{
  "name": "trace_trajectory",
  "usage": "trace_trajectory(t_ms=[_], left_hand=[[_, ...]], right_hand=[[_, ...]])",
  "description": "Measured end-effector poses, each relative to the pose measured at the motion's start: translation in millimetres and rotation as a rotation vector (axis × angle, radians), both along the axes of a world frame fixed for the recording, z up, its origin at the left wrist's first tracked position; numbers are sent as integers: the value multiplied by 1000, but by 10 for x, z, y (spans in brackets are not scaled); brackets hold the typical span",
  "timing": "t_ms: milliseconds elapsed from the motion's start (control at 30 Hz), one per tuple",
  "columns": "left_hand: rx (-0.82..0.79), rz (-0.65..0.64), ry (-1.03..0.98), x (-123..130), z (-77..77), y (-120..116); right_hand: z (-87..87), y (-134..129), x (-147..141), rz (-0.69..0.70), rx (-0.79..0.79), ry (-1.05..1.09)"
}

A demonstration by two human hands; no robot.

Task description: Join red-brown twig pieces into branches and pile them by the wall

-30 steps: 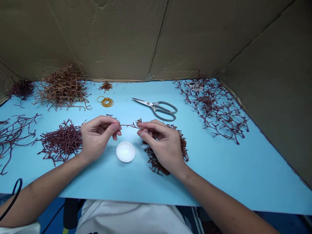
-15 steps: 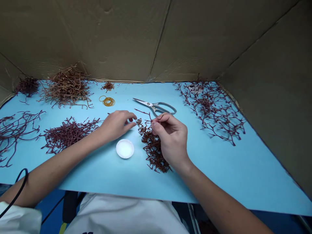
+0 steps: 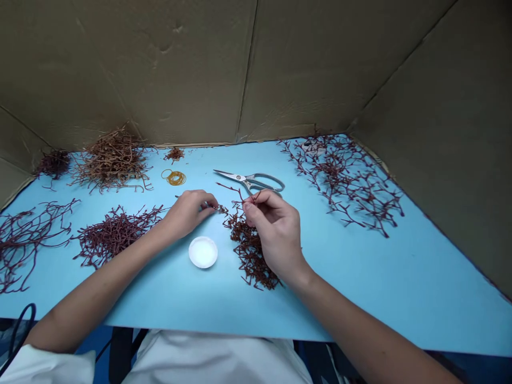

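My right hand (image 3: 276, 229) pinches a thin dark red branching twig (image 3: 248, 199) between thumb and forefinger, just above a heap of short dark red twigs (image 3: 252, 250). My left hand (image 3: 190, 213) is curled a little to the left of it. A slim twig (image 3: 212, 206) runs through its fingertips, and the fingers partly hide it. A small round white dish (image 3: 202, 252) with a white content sits just below and between my hands, touched by neither.
Steel scissors with grey handles (image 3: 250, 181) and a bundle of rubber bands (image 3: 175, 178) lie on the blue tabletop (image 3: 360, 282). Several heaps of red and tan branches (image 3: 116, 234) surround them. Cardboard walls (image 3: 140, 69) rise behind and to the right.
One second ago both hands held a single twig between them. Now they are separate, each at its own twig, and the right hand is higher over the heap. The view has tilted slightly.
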State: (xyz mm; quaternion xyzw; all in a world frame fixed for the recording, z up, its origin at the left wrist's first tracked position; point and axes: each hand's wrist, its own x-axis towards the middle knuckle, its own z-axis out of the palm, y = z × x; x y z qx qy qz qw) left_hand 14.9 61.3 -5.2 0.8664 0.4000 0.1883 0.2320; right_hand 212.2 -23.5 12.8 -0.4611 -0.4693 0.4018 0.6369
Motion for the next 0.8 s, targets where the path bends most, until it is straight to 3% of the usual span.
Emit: trace_trajectory(t_ms=[367,800], left_hand=[[25,51,34,-246,28,-252],[13,66,-1,-310,-129,-280]], right_hand=[[-62,-17,-36,34,-35,-116],[-68,-17,-83,36,-78,-142]])
